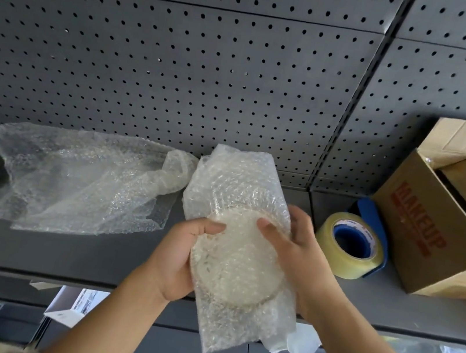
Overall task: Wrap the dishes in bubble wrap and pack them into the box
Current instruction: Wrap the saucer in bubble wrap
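At the right end of the grey shelf (91, 254) we see an open cardboard box (430, 232) lying tilted, with "MAKEUP" printed in red capitals on its side; the smaller red print beneath is too blurred for us to read. Just beside it stands a roll of clear tape (345, 249) in a blue dispenser (372, 216); the lettering on its core is too small to make out. In front of the shelf we hold a round pale dish (238, 262) inside a sleeve of bubble wrap (236, 183). Our left hand (178, 262) grips the dish's left edge, thumb on the face. Our right hand (293, 247) clasps the upper right edge, thumb across the front. A loose sheet of bubble wrap (78, 179) lies on the shelf to the left.
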`<move>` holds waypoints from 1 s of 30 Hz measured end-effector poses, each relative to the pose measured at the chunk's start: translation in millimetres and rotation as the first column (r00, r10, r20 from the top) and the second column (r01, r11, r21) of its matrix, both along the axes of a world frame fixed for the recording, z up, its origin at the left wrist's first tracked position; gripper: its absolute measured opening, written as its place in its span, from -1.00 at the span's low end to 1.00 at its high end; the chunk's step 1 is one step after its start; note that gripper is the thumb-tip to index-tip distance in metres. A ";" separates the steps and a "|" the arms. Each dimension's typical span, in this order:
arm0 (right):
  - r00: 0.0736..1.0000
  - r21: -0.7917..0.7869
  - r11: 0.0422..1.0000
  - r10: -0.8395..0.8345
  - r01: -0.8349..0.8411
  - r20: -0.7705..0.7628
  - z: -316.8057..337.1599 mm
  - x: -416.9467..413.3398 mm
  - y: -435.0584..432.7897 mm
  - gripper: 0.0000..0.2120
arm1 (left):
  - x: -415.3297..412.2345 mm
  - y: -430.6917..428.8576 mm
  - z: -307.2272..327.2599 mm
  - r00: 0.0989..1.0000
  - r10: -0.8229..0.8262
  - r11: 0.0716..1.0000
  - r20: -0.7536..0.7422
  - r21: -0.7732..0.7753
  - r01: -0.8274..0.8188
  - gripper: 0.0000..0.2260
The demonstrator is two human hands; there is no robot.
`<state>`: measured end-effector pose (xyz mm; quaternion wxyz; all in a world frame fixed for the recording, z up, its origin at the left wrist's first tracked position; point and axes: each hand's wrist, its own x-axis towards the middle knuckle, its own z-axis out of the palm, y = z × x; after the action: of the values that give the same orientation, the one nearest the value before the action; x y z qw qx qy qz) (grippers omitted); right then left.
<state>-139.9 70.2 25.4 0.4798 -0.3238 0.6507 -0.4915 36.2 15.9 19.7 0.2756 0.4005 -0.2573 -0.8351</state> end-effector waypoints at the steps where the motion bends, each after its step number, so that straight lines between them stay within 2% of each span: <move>1: 0.993 -0.030 0.999 -0.025 0.021 -0.118 -0.5 -1.3 1.3 -0.28 | 0.0 -0.1 0.7 1.000 0.017 1.000 0.020 0.002 -0.017 -0.69; 2: 0.977 -0.072 0.996 -0.057 0.043 -0.206 -0.3 -3.2 2.6 -0.34 | 0.2 -0.2 1.1 0.999 0.031 1.000 0.036 0.003 -0.031 -0.68; 4: 0.954 -0.130 0.991 -0.080 0.044 -0.289 1.2 -6.7 5.6 -0.56 | 0.2 -0.9 0.5 0.996 0.057 0.998 0.063 0.009 -0.057 -0.64; 8: 0.976 -0.079 0.996 0.031 -0.050 -0.216 7.1 -6.1 11.4 -0.91 | -1.4 -0.1 1.6 0.996 0.059 0.998 0.065 -0.002 -0.059 -0.71; 12: 0.996 -0.009 0.997 0.070 -0.071 -0.061 17.5 0.0 16.8 -0.78 | -1.6 -0.6 2.7 0.999 0.033 0.999 -0.016 0.001 -0.033 -0.70; 14: 0.992 0.044 0.995 0.089 -0.093 0.093 23.0 -1.0 17.8 -0.78 | -1.2 -0.8 3.0 0.997 0.027 1.000 -0.068 -0.003 -0.028 -0.64; 16: 0.967 0.091 0.989 0.089 -0.114 0.239 28.7 -3.2 18.8 -0.81 | -2.3 -0.2 2.0 0.992 0.006 1.000 -0.125 0.004 -0.005 -0.60; 20: 0.917 0.116 0.977 0.123 -0.179 0.380 30.6 -6.8 16.5 -0.75 | -4.1 1.5 -0.2 0.988 -0.041 0.999 -0.150 -0.022 0.038 -0.55; 22: 0.904 0.136 0.972 0.121 -0.192 0.411 26.1 -6.9 14.7 -0.72 | -4.9 0.7 2.7 0.996 -0.054 0.997 -0.068 -0.060 0.050 -0.58; 25: 0.913 0.174 0.971 0.085 -0.167 0.399 18.3 -8.9 12.1 -0.69 | -5.5 -2.3 7.1 0.988 -0.020 0.982 0.151 -0.183 0.048 -0.75; 28: 0.915 0.168 0.975 0.066 -0.143 0.397 15.5 -14.1 9.6 -0.73 | -0.8 -3.7 8.9 0.943 0.027 0.919 0.332 -0.379 0.107 -0.75; 30: 0.918 0.150 0.980 0.061 -0.129 0.392 15.3 -16.1 7.7 -0.75 | 4.2 -2.9 7.0 0.918 0.043 0.893 0.394 -0.427 0.141 -0.74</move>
<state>-156.0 77.8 40.7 0.6482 -0.2091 0.5672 -0.4630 40.4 13.0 26.7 0.2813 0.4791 -0.5023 -0.6626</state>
